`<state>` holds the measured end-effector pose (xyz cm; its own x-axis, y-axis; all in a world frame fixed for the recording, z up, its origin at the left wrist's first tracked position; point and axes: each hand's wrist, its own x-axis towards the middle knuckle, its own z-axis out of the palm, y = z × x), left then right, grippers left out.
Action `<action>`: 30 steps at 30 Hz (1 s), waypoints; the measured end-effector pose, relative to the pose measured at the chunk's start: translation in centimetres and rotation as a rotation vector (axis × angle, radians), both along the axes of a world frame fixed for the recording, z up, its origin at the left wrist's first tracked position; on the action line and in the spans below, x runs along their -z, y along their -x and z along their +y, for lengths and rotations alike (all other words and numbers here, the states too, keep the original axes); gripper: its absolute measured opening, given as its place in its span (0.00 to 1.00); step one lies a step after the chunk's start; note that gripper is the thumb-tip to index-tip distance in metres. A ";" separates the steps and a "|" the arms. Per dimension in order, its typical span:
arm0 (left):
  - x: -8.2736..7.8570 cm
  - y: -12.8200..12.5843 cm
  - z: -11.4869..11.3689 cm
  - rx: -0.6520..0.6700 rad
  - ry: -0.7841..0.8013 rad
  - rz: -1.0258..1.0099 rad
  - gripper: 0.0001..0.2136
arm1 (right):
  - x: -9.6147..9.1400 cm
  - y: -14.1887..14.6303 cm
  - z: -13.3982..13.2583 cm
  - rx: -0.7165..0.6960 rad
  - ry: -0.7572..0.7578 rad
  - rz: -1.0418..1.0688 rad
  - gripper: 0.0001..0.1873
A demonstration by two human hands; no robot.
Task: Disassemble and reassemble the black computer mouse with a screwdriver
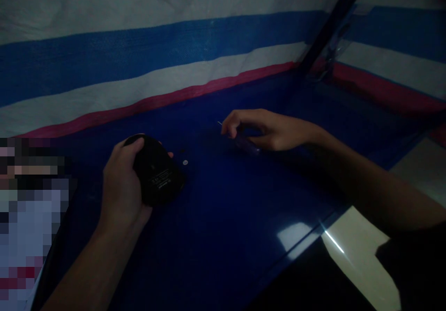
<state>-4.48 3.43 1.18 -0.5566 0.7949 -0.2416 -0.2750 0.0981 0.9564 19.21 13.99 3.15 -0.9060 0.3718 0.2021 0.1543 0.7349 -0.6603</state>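
Observation:
In my left hand [121,181] is a black computer mouse [158,174], its underside with small pale printing facing up. My thumb lies across its far edge and the fingers wrap beneath it. To the right, my right hand [268,127] grips a small screwdriver [248,144] with a dark, see-through purplish handle. Its thin metal tip pokes out past my fingertips, pointing left and apart from the mouse. Between the hands, close to the mouse, a tiny pale round piece [185,162] lies on the blue tabletop [209,218]. The dim light hides finer detail.
A striped white, blue and red tarp wall [174,42] runs along the table's far side. At the back right corner stands a dark pole [334,23] with clear plastic around it. The left edge is blurred into blocks. Light reflects off the table's near edge.

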 end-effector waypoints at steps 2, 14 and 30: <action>0.0 -0.3 0.0 0.044 0.035 -0.019 0.08 | 0.0 0.2 -0.2 0.076 0.176 0.173 0.11; -0.3 -3.5 -1.8 0.509 0.251 -0.374 0.09 | -0.1 1.9 -3.4 -0.001 0.641 0.598 0.09; -0.4 -3.3 -1.5 0.522 0.264 -0.388 0.14 | -0.6 1.4 -3.4 -0.032 0.447 0.405 0.05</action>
<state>-1.23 1.95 1.63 0.0480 0.8223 -0.5671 -0.4455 0.5257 0.7246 17.83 10.55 3.78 -0.8016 0.4739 0.3643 -0.1920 0.3730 -0.9077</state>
